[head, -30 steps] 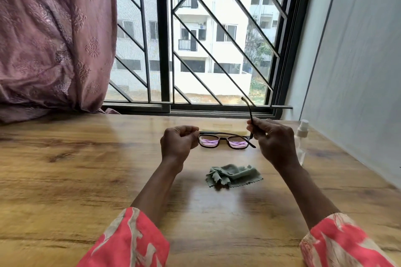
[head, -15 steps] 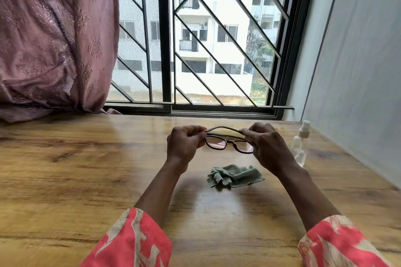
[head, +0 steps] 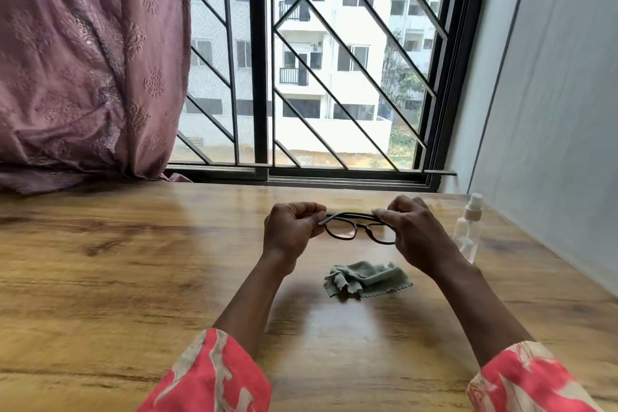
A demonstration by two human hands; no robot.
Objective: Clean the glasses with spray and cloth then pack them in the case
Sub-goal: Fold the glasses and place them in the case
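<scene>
Head view, read left to right. My left hand (head: 294,227) is clenched on the left end of the glasses (head: 359,227), its fingers (head: 316,211) pinching the frame corner where a folded temple arm crosses behind the lenses. The glasses hang above the counter (head: 117,271), between both hands, lenses facing roughly toward me. My right hand (head: 413,234) grips the right end, fingers laid over the top rim and the temple.

Handling judgement: the glasses look light and thin-framed, stiff along the front but weak at the hinges. The lenses would smear or scratch readily, so the rims and frame corners are the right places to hold, as now, with pads kept off the glass. Pressure should stay modest; twisting one end against the other could strain the bridge.

Below and between my forearms, the green cloth (head: 366,279) lies crumpled on the counter, soft and limp, easy to pinch anywhere. Just beyond my right hand stands the spray bottle (head: 468,227), upright, clear plastic, probably light and easy to tip.

Room: the counter is broad and bare to the left; on the right it ends near the wall (head: 551,110), with the bottle close to that edge, so that side is tight. I see no case in this view.
</scene>
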